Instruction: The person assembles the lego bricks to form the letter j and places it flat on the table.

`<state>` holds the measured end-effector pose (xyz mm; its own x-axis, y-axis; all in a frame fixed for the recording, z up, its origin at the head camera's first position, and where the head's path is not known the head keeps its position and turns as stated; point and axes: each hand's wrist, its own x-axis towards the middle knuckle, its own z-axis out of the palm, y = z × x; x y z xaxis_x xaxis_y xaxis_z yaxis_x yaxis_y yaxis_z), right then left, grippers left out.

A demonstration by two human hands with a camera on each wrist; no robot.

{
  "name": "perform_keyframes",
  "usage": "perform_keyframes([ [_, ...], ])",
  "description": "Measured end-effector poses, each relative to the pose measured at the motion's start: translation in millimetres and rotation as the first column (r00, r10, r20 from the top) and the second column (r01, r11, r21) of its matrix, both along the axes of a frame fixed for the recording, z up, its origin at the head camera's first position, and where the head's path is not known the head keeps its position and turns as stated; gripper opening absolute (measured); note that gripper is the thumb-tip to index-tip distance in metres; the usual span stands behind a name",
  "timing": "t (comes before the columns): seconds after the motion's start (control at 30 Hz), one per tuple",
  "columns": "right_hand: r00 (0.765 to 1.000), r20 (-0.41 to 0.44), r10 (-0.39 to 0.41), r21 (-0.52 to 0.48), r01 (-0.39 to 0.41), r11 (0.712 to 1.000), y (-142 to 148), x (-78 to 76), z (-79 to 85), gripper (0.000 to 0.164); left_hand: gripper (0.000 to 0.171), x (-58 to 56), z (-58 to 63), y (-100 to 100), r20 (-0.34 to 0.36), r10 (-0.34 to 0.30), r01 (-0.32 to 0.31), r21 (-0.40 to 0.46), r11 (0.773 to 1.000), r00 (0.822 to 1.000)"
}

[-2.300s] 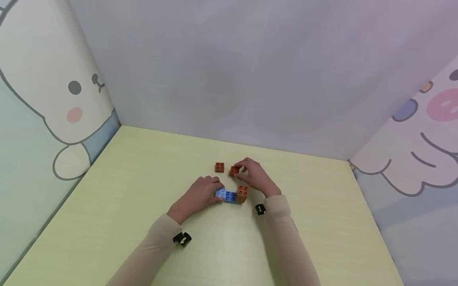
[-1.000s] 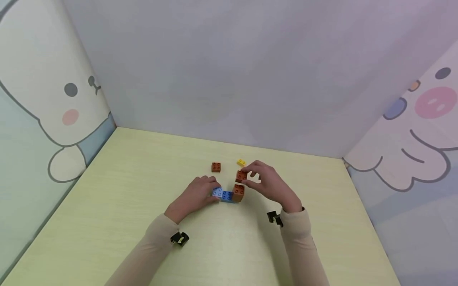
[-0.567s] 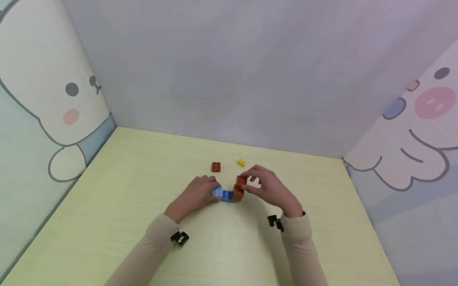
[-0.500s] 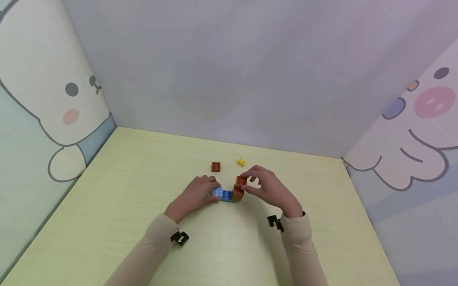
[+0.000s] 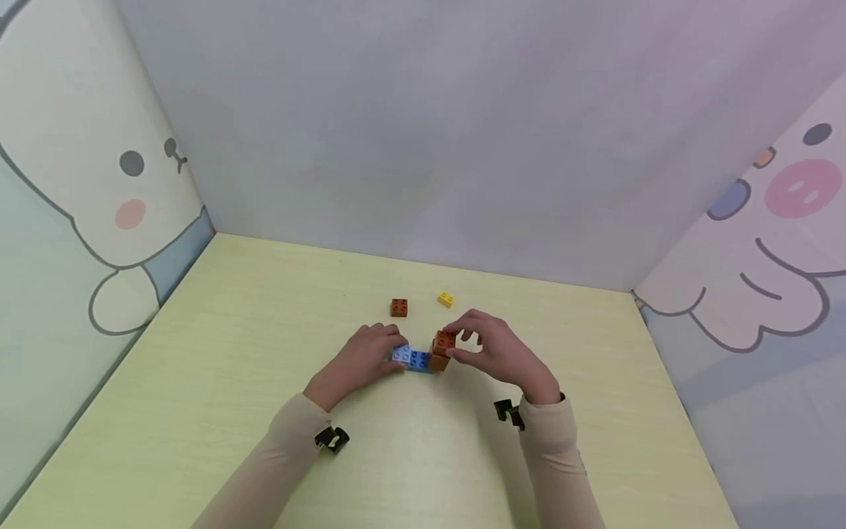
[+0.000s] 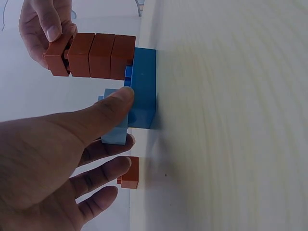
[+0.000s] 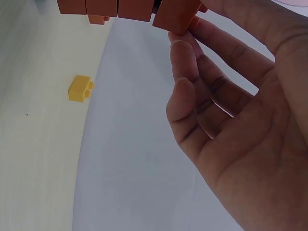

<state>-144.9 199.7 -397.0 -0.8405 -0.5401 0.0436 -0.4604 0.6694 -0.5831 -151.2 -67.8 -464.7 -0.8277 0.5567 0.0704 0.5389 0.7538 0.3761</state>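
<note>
My left hand [image 5: 360, 364] pinches the left end of a blue toy building brick [image 6: 144, 89], on which a light blue brick [image 5: 401, 353] sits. At the blue brick's right end rises a stack of three reddish-brown bricks [image 6: 101, 55]. My right hand [image 5: 494, 351] pinches one more reddish-brown brick [image 6: 58, 55] between thumb and fingers, on top of that stack. In the left wrist view this top brick leans slightly, with a narrow gap on one side beneath it.
Behind the blue brick, a loose reddish-brown brick [image 5: 399, 307] lies on the pale wooden table [image 5: 297, 286]. A small yellow brick [image 5: 446, 300] lies to its right. A grey wall [image 5: 410, 147] stands along the table's back edge, with cartoon-printed walls at both sides.
My right hand has picked the reddish-brown brick off the table, uncovering the yellow brick, and brought it forward and down onto the stack. My left hand keeps its hold on the blue brick.
</note>
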Motion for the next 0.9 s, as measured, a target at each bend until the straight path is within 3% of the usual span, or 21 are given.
perform_keyframes([
  [0.9, 1.000, 0.008, -0.003, 0.025, 0.003, 1.000, -8.6, 2.4, 3.7, 0.029, 0.037, -3.0, -7.5, -1.3, -0.039, -0.008, 0.007, -0.015, 1.000, 0.999],
])
